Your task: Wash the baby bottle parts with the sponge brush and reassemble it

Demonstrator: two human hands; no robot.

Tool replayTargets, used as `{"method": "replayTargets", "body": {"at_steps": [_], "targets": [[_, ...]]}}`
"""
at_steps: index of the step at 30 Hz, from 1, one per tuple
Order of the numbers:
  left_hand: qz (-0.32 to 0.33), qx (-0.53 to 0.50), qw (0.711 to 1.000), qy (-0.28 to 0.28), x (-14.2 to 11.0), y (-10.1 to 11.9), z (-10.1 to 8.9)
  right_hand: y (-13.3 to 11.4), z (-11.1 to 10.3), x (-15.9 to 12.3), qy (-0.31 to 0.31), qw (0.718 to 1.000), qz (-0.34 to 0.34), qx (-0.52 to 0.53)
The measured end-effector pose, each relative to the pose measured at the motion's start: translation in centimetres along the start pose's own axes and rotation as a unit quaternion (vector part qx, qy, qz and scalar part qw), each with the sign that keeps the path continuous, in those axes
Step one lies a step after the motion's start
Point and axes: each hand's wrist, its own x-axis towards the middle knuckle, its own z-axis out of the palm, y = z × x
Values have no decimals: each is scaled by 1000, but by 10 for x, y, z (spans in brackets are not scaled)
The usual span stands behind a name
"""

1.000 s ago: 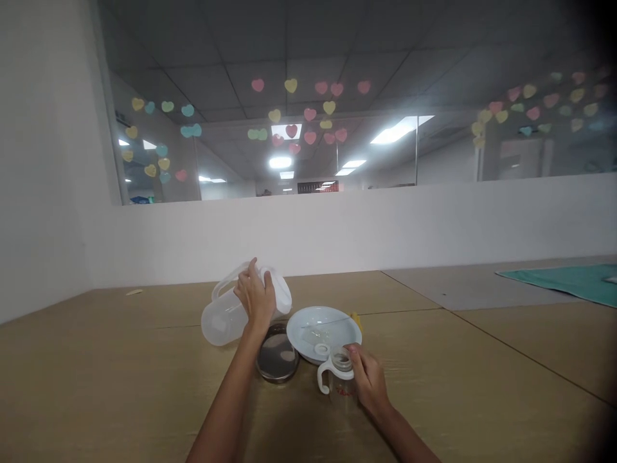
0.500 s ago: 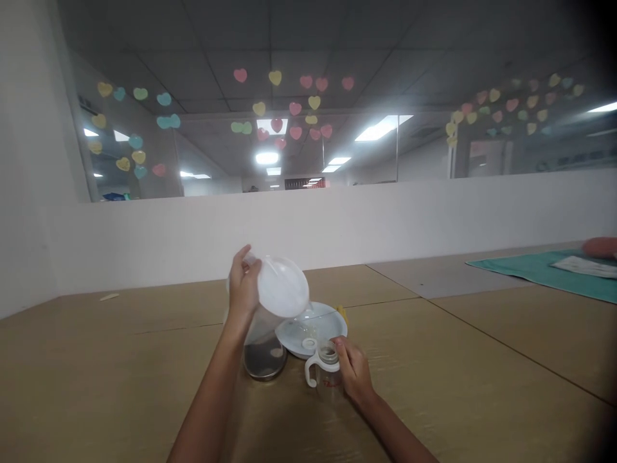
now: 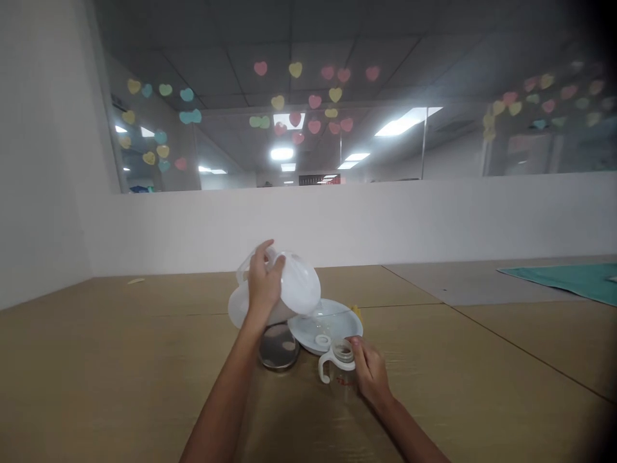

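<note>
My left hand (image 3: 264,283) is closed around a translucent white pitcher (image 3: 301,286), which is tilted far over with its lidded end to the right, above a pale bowl (image 3: 357,325). My right hand (image 3: 372,374) grips a small clear bottle (image 3: 344,381) by its right side. Upright and uncapped, this bottle has a white collar with a curved handle (image 3: 324,368) on the left and some red print. Whether any liquid is flowing from the pitcher I cannot tell. Under the pitcher lies a round, shiny metal disc (image 3: 279,350), touching or close to the bowl.
Something yellow (image 3: 357,312) shows behind the bowl's right edge. A teal cloth (image 3: 563,280) lies at the far right of the wooden table (image 3: 120,373). A small pale scrap (image 3: 135,281) rests at the back left. Behind the table rises a white wall (image 3: 193,225) with windows.
The view has turned left, so everything appears further right. The pitcher has tipped closer to horizontal, and its handle now shows. My right hand still holds the bottle the same way.
</note>
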Motion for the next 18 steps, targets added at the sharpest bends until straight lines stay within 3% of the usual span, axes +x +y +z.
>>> {"method": "replayTargets", "body": {"at_steps": [4, 8, 12, 18], "targets": [[-111, -101, 981, 120, 33, -36, -29, -3, -2, 3, -7, 1000, 3, -2], [-127, -66, 971, 190, 45, -74, -40, -1, -3, 5, -13, 1000, 7, -6], [-179, 26, 958, 221, 46, -99, -41, 2, -2, 5, -15, 1000, 21, -8], [-216, 40, 950, 220, 51, -112, -47, 2, -2, 5, -21, 999, 31, -6]]}}
